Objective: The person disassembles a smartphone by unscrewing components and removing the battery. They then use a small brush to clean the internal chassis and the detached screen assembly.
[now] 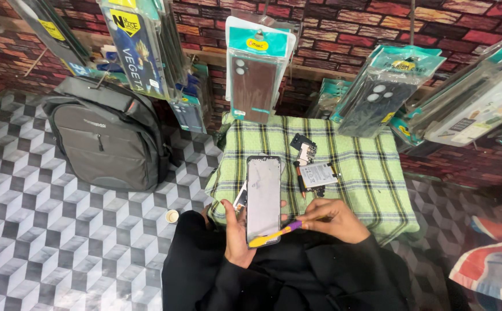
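So the left hand [236, 233] has its fingers wrapped round the lower edge of a phone [263, 198], propping it face-up and tilted toward the camera so the whole panel is easy to get at. The right hand [334, 220] is closed in a pen-style pinch on a yellow and purple tool [275, 235], tip lying across the phone's bottom corner, probably for fine control. Just beyond both hands, on the green plaid cloth [371, 173] over the worktop, a flat battery [319, 174] and a small dark part [302, 143] lie parked within reach. A grey backpack [107, 138] stands well off past the left hand.
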Available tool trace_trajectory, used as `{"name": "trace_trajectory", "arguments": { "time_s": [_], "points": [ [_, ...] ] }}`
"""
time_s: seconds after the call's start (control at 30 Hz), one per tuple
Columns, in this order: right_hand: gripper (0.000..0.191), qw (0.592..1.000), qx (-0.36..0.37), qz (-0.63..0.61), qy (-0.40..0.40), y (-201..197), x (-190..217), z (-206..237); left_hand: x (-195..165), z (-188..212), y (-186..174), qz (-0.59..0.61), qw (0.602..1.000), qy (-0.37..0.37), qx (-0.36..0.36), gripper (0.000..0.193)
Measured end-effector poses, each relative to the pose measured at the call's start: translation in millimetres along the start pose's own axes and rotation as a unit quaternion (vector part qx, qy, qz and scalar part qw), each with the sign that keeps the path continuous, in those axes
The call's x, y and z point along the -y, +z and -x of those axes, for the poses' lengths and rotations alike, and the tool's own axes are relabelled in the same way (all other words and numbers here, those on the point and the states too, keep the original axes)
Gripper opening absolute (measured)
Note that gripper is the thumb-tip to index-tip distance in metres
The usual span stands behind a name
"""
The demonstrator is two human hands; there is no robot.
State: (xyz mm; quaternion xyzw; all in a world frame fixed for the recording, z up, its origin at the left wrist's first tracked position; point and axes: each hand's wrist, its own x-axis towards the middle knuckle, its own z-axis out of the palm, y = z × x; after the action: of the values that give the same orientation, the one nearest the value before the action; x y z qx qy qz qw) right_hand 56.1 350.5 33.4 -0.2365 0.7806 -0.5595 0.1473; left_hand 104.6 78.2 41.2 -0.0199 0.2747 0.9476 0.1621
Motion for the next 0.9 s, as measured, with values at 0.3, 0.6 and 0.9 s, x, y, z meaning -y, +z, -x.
{"name": "trace_trajectory", "arguments": {
  "time_s": [0.3, 0.6, 0.9],
  "points": [
    [0.025, 0.956, -0.293, 0.001, -0.004, 15.3, -1.0, -11.2, 8.1, -3.5, -5.9, -0.089, 0.996, 0.015, -0.002, 0.11],
    [0.023, 0.996, -0.091, 0.001, 0.017, 16.4, 10.0, -11.3, 3.9, -1.8, -12.1, -0.046, 0.998, 0.005, -0.04, 0.104],
    [0.021, 0.998, 0.047, -0.031, 0.032, 7.8, 19.9, -1.9, 2.3, 1.4, -11.6, -0.084, 0.995, 0.01, -0.051, 0.104]
  ]
}}
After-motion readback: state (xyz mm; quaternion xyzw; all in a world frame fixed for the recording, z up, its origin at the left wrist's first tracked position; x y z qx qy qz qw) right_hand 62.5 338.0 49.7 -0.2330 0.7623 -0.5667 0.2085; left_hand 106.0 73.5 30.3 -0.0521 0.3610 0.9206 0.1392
